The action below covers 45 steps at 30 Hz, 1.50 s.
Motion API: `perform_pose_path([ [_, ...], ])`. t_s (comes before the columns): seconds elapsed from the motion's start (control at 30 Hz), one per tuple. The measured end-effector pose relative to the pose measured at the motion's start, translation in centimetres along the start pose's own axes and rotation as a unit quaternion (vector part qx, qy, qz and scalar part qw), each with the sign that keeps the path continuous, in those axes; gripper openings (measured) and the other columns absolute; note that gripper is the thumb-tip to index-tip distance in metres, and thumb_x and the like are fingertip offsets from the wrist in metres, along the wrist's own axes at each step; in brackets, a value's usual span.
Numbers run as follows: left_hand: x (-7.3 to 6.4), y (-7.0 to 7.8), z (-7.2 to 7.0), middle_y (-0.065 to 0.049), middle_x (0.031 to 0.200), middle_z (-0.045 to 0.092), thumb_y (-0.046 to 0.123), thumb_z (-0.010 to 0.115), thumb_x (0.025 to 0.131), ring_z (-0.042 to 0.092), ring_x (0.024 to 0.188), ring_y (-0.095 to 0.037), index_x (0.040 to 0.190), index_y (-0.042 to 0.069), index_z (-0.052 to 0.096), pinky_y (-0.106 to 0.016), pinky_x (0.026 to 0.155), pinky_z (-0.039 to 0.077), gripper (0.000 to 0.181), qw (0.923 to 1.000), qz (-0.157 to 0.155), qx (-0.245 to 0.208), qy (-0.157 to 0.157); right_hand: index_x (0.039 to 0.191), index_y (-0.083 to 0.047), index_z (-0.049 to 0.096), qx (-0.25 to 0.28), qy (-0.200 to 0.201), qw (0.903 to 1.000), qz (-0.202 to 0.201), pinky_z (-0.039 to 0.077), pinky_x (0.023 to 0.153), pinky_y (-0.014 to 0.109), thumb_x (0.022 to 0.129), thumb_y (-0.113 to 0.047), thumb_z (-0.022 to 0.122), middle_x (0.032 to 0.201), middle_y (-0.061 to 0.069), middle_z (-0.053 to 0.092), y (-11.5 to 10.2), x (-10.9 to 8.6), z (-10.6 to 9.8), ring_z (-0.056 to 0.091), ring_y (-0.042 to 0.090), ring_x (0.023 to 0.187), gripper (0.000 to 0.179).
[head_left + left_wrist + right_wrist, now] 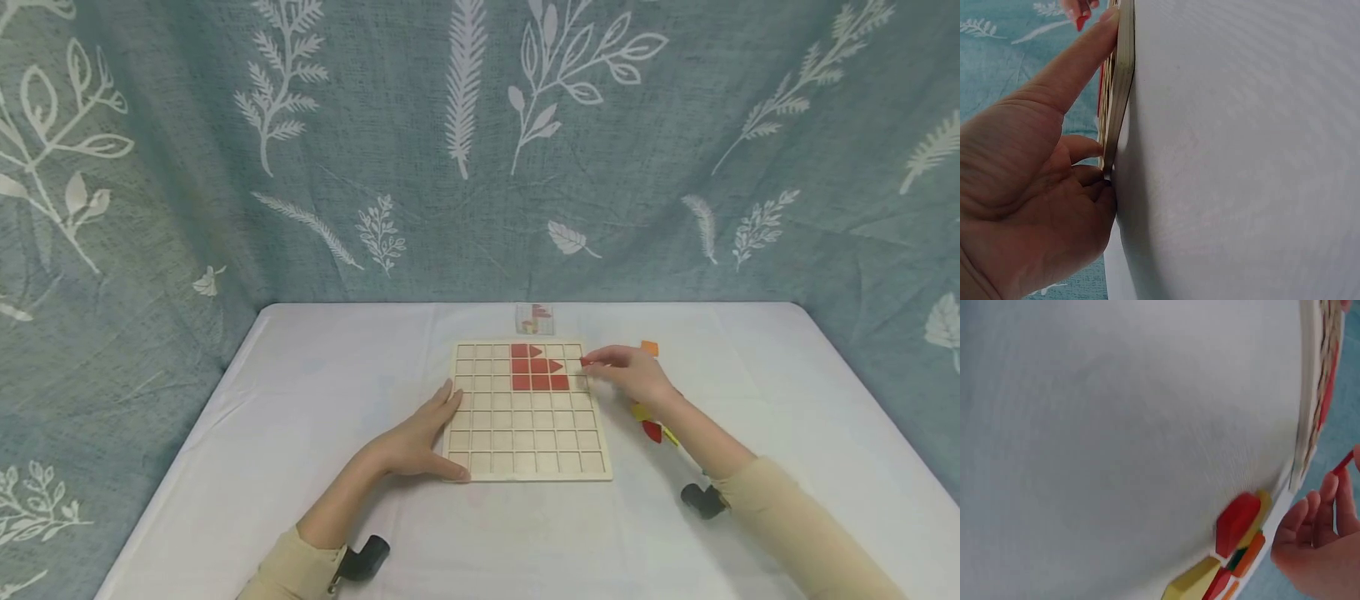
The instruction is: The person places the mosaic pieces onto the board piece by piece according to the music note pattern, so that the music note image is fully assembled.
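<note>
A square wooden grid board [525, 437] lies on the white table. Red square and pointed pieces [539, 382] fill several cells in its upper middle. My left hand [416, 437] rests at the board's lower left, its straight thumb along the near edge and its fingers against the left side. Between thumb and fingertips my right hand [637, 372] pinches a small red piece [585, 362] by the board's upper right edge. In the right wrist view that red piece [1343, 464] shows edge-on, raised in the fingertips.
Loose pieces lie right of the board, partly under my right forearm: an orange one [649, 347], a yellow one [641, 412] and a red one [652, 431] among them. A small picture card [534, 320] sits behind the board. A patterned blue-green curtain [420, 233] hangs beyond the table.
</note>
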<state>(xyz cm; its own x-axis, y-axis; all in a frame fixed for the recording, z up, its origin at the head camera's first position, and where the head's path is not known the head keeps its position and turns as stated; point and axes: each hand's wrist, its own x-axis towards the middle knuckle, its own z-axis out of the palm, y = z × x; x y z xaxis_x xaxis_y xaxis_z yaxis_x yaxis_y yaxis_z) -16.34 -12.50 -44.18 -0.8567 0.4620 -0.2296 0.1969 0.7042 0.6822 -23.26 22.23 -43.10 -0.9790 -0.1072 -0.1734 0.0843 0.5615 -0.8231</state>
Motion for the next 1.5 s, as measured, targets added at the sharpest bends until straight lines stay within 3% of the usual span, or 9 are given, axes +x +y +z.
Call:
perform_pose_path([
  [0.1,0.1,-0.1,0.0,-0.015,0.163,0.000,0.039,0.088,0.066,0.004,0.148,-0.033,0.155,0.003,0.017,-0.052,0.117,0.015,0.120,1.0000,-0.004,0.001,0.001,0.111,-0.012,0.072,-0.058,0.004,0.9979,-0.027,0.046,0.076,0.034,0.085,-0.036,0.076,0.108,0.007,0.067,0.1,0.0,0.9,0.055,0.025,0.096,0.036],
  [0.27,0.1,0.1,0.1,-0.016,0.162,0.000,0.038,0.088,0.066,0.004,0.148,-0.034,0.155,0.003,0.017,-0.052,0.117,0.015,0.119,1.0000,-0.007,-0.001,0.002,0.104,-0.013,0.074,-0.130,0.007,0.9888,-0.072,0.047,0.070,0.032,0.085,-0.029,0.076,0.094,0.003,0.067,0.0,0.0,1.6,0.056,0.021,0.084,0.025],
  [0.63,0.0,-0.1,0.2,-0.015,0.162,0.000,0.038,0.089,0.065,0.004,0.148,-0.033,0.155,0.004,0.018,-0.051,0.117,0.015,0.119,1.0000,-0.006,0.002,0.006,0.104,-0.012,0.074,-0.151,-0.002,0.9850,-0.085,0.044,0.063,0.031,0.085,-0.025,0.075,0.091,0.002,0.065,-0.2,-0.1,1.9,0.052,0.020,0.078,0.023],
  [1.1,0.0,0.0,0.0,-0.015,0.163,-0.001,0.037,0.088,0.067,0.003,0.149,-0.032,0.155,0.003,0.017,-0.051,0.117,0.014,0.118,1.0000,0.001,-0.001,-0.002,0.106,-0.014,0.075,-0.124,0.000,0.9888,-0.084,0.047,0.069,0.032,0.090,-0.030,0.071,0.104,0.002,0.070,0.0,-0.4,1.2,0.058,0.020,0.086,0.023],
  [1.3,0.0,-0.1,0.0,-0.014,0.163,-0.002,0.038,0.088,0.067,0.002,0.149,-0.032,0.155,0.003,0.016,-0.051,0.117,0.014,0.119,1.0000,0.001,0.001,-0.001,0.115,-0.012,0.072,-0.083,0.022,0.9953,-0.044,0.047,0.070,0.032,0.093,-0.033,0.066,0.116,0.009,0.065,0.6,-0.4,-0.3,0.055,0.025,0.094,0.031],
  [1.5,0.0,-0.2,0.0,-0.015,0.163,-0.001,0.038,0.088,0.066,0.003,0.149,-0.032,0.155,0.003,0.017,-0.051,0.117,0.014,0.120,1.0000,0.001,0.003,0.000,0.126,-0.009,0.065,-0.031,0.035,0.9989,-0.008,0.046,0.093,0.045,0.095,-0.035,0.063,0.134,0.015,0.056,1.7,-0.3,-2.0,0.053,0.031,0.113,0.040],
])
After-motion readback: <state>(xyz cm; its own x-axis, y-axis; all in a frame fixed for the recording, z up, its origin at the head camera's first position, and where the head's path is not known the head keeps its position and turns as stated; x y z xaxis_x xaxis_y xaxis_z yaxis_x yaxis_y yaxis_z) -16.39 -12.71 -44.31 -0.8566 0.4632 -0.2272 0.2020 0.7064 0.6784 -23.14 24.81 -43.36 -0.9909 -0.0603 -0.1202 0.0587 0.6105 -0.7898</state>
